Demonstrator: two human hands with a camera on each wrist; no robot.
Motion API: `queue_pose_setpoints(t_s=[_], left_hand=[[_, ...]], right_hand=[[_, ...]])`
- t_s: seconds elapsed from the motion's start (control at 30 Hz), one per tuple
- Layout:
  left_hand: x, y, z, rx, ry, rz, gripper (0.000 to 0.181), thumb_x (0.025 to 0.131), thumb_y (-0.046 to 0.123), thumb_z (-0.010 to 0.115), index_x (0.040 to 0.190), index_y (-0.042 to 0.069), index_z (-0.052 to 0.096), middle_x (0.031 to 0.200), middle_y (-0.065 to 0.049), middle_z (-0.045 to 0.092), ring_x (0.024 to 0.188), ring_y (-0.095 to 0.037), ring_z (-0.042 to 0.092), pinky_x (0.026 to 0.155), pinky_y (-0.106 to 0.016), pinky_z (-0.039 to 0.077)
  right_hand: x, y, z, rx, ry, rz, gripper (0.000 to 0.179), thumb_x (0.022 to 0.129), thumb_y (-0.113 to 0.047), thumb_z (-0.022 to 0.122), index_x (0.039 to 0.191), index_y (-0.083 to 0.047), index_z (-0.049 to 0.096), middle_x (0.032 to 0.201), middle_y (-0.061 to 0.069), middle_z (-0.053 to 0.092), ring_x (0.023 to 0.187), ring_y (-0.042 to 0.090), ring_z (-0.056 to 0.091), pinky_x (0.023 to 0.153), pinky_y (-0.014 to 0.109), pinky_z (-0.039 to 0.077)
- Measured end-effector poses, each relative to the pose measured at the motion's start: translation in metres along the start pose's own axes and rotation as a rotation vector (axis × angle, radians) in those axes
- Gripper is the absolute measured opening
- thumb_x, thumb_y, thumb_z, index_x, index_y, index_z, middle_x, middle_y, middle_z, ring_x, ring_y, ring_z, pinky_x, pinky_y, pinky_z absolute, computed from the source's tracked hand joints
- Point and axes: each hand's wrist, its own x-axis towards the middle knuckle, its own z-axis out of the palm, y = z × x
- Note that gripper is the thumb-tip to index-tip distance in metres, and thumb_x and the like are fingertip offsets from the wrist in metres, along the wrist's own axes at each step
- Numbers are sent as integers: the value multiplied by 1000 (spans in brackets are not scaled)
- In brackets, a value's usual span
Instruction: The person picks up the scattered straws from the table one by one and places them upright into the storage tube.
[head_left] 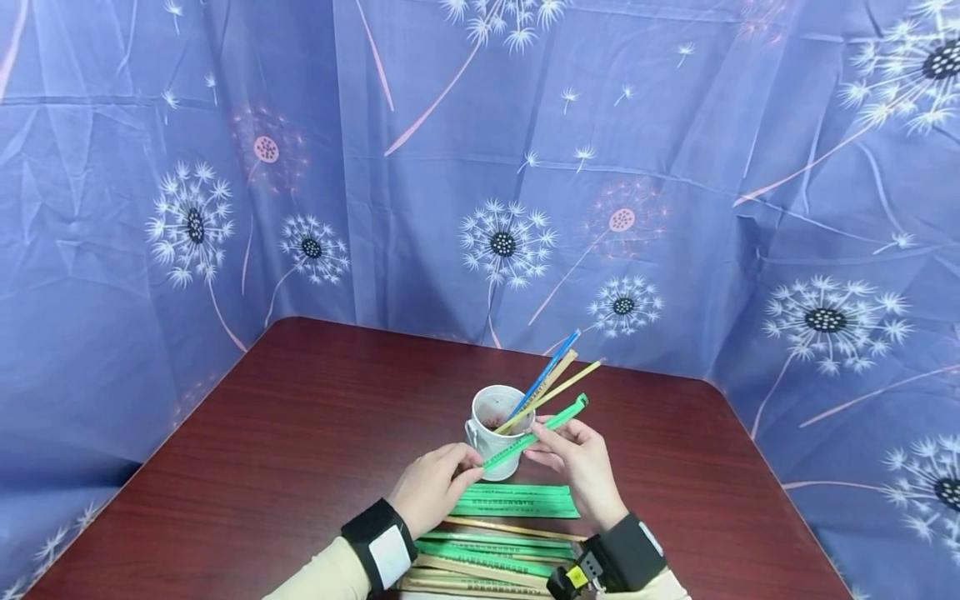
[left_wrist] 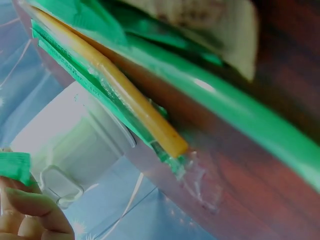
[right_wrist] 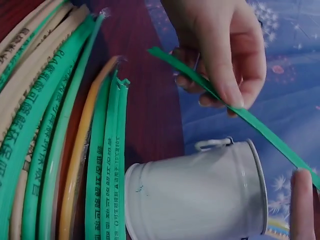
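Observation:
A green-wrapped drinking straw (head_left: 528,435) slants across the front of a small white bucket (head_left: 492,400). The left hand (head_left: 438,482) pinches its lower end; in the left wrist view, the fingers (left_wrist: 37,212) grip the green wrapper's tip beside the bucket. Farther up the straw, the right hand (head_left: 581,467) pinches it near the bucket's rim. Its upper end bends over in a small hook. In the right wrist view the left hand (right_wrist: 220,55) holds the straw (right_wrist: 265,131) above the bucket, while one right-hand finger (right_wrist: 302,200) touches it at the edge.
Leaning in the bucket are a blue straw (head_left: 551,367), a tan-wrapped straw and a yellow straw (head_left: 577,377). Several green-wrapped straws (head_left: 517,501), an orange straw (right_wrist: 82,140) and tan-wrapped straws lie in rows on the dark red table (head_left: 315,433). Patterned blue cloth (head_left: 420,208) hangs around it.

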Motion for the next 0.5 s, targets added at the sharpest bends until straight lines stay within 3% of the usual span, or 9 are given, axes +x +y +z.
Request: queue_pose_setpoints(t_s=[0.23, 0.37, 0.5], left_hand=[[0, -2, 0, -22, -19, -5, 25, 95, 44, 58, 94, 20, 68, 76, 16, 58, 64, 1, 48, 58, -27, 45], [-2, -6, 1, 16, -7, 28, 23, 94, 40, 60, 93, 19, 71, 80, 13, 64, 69, 0, 55, 61, -29, 49], [-5, -12, 2, 125, -43, 46, 12, 91, 30, 67, 89, 20, 73, 82, 11, 67, 74, -5, 61, 62, -32, 51]], right_hand=[[-2, -10, 5, 24, 152, -218, 41, 86, -15, 75, 115, 11, 64, 83, 6, 76, 67, 16, 70, 69, 39, 60], [0, -20, 3, 67, 248, -351, 31, 86, -14, 74, 110, 5, 70, 82, 7, 75, 67, 15, 70, 64, 34, 60], [3, -30, -2, 188, 301, -519, 15, 87, -7, 72, 100, -1, 74, 82, 9, 75, 68, 16, 71, 59, 31, 59]])
